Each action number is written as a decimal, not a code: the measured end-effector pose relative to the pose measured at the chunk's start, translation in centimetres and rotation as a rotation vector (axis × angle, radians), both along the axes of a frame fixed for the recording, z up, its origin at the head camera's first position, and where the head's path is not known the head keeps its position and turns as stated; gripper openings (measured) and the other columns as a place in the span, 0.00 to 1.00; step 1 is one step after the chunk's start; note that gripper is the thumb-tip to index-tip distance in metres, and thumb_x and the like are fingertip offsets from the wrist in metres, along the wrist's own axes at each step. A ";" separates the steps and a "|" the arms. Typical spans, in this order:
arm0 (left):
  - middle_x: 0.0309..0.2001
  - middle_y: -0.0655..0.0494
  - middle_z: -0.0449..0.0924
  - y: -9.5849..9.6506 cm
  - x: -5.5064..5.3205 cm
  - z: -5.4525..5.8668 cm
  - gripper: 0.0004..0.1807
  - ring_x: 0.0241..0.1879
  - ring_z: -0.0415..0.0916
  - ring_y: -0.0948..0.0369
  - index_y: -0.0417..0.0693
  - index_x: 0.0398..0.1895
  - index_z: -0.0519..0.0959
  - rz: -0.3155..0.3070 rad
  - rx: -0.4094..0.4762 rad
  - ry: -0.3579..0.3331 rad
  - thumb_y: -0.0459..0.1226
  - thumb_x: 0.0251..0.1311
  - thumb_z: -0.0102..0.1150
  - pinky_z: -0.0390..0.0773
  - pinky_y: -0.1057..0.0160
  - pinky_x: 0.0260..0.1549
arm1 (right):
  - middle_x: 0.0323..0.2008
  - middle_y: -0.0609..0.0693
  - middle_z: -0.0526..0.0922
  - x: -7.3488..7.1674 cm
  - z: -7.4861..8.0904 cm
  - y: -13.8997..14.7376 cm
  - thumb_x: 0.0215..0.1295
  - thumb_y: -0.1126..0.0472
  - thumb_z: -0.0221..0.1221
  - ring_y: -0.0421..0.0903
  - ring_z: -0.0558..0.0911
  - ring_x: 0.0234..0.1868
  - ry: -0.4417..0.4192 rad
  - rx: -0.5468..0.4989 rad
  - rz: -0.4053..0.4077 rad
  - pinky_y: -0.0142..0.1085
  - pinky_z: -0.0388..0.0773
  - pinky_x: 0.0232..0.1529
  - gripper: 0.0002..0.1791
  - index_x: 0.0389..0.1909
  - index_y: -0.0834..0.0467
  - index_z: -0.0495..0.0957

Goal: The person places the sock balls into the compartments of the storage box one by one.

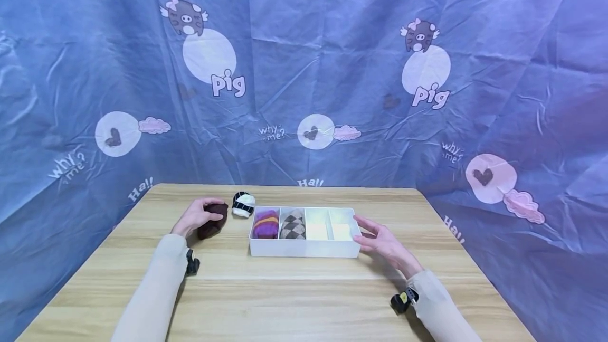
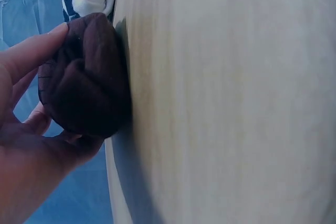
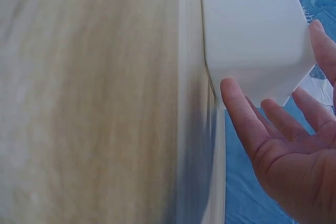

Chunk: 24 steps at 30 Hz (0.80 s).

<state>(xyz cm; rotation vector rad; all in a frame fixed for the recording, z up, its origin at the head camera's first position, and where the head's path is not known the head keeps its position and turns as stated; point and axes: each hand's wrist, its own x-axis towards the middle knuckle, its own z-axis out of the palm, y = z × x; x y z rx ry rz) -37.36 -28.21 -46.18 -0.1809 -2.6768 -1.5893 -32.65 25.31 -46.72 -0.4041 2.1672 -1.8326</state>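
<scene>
My left hand [image 1: 196, 216] grips a dark brown rolled-up sock [image 1: 215, 221] on the left of the table. In the left wrist view, fingers and thumb pinch the sock [image 2: 86, 85] from both ends, close against the wood. At the right end of a white divided box [image 1: 304, 248], my right hand [image 1: 386, 245] touches the end with extended, spread fingers. The right wrist view has these fingertips right at the box corners [image 3: 252, 35]. A purple sock roll with an orange stripe [image 1: 266, 225] and a grey checked roll [image 1: 292, 225] fill the box's two left compartments.
A black-and-white sock roll [image 1: 244, 204] lies between the brown sock and the box, a little farther back. The wooden table [image 1: 294, 300] ends at a blue printed curtain [image 1: 294, 162]. Black wrist cameras sit on both sleeves.
</scene>
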 end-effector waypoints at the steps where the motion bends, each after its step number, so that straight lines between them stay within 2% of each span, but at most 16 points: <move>1: 0.58 0.31 0.73 0.0 0.0 0.0 0.27 0.53 0.72 0.44 0.34 0.60 0.74 0.005 -0.001 0.005 0.29 0.55 0.66 0.74 0.62 0.46 | 0.76 0.64 0.49 0.0 0.0 0.0 0.65 0.62 0.62 0.64 0.65 0.70 -0.003 -0.001 0.001 0.44 0.78 0.57 0.42 0.76 0.60 0.52; 10: 0.55 0.35 0.79 0.0 0.2 0.5 0.21 0.52 0.76 0.49 0.36 0.53 0.80 0.025 -0.067 0.053 0.32 0.54 0.68 0.73 0.65 0.48 | 0.76 0.64 0.49 0.0 0.0 0.0 0.65 0.62 0.63 0.63 0.66 0.69 -0.004 0.003 -0.006 0.45 0.78 0.57 0.42 0.76 0.59 0.52; 14: 0.55 0.36 0.79 -0.1 0.3 0.9 0.22 0.51 0.77 0.51 0.37 0.53 0.81 0.037 -0.052 0.056 0.34 0.54 0.70 0.74 0.68 0.47 | 0.76 0.64 0.49 0.0 0.0 0.0 0.65 0.62 0.62 0.64 0.64 0.70 -0.009 0.002 -0.004 0.45 0.78 0.57 0.42 0.76 0.59 0.52; 20: 0.56 0.37 0.79 0.1 0.1 1.9 0.22 0.54 0.76 0.48 0.39 0.53 0.81 0.055 -0.040 0.144 0.36 0.54 0.71 0.72 0.69 0.49 | 0.76 0.64 0.48 0.0 0.1 -0.1 0.66 0.63 0.62 0.66 0.63 0.70 -0.013 -0.001 -0.006 0.45 0.78 0.57 0.42 0.76 0.59 0.52; 24: 0.57 0.38 0.78 0.5 0.2 2.3 0.23 0.56 0.74 0.48 0.39 0.53 0.81 0.077 0.010 0.159 0.37 0.53 0.71 0.71 0.71 0.50 | 0.76 0.64 0.48 0.0 0.3 -0.1 0.66 0.63 0.61 0.66 0.62 0.71 -0.014 -0.003 0.001 0.43 0.79 0.57 0.41 0.76 0.59 0.51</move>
